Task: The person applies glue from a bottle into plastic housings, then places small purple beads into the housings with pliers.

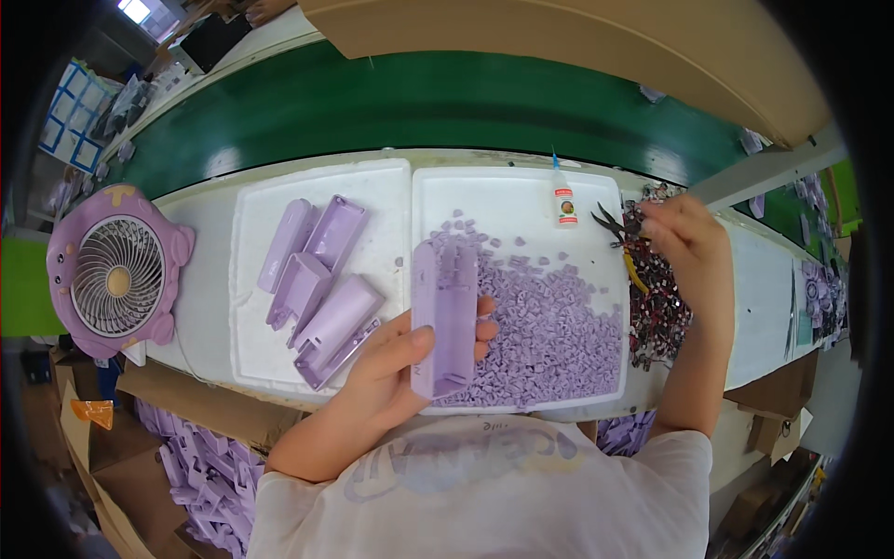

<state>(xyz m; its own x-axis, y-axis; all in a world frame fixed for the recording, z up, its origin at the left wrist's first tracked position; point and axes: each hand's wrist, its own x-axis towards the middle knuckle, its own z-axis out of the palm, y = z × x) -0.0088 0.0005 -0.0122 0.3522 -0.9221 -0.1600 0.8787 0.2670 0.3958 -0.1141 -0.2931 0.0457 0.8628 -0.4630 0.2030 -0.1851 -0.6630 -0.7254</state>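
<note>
My left hand (pixel 391 359) is closed around a long, hollow lilac plastic housing (pixel 456 326), its open side facing up, over the right tray. Under it spreads a heap of small lilac plastic pieces (pixel 549 345) in the white foam tray (pixel 521 177). My right hand (pixel 689 247) is raised over a pile of small dark and red wired parts (pixel 656 321), fingers bent together; whatever they may hold is too small to make out. Beside those fingers lie cutters with black jaws and a yellow handle (pixel 636 272). A small glue bottle with a blue tip (pixel 565 207) stands in the tray's far right corner.
Several lilac housings (pixel 340 312) lie in the left foam tray (pixel 251 224). A lilac desk fan (pixel 118 270) stands further left. Beyond the table runs a green conveyor belt (pixel 372 102), with a cardboard box (pixel 577 37) above it. A carton of housings (pixel 209 475) sits below left.
</note>
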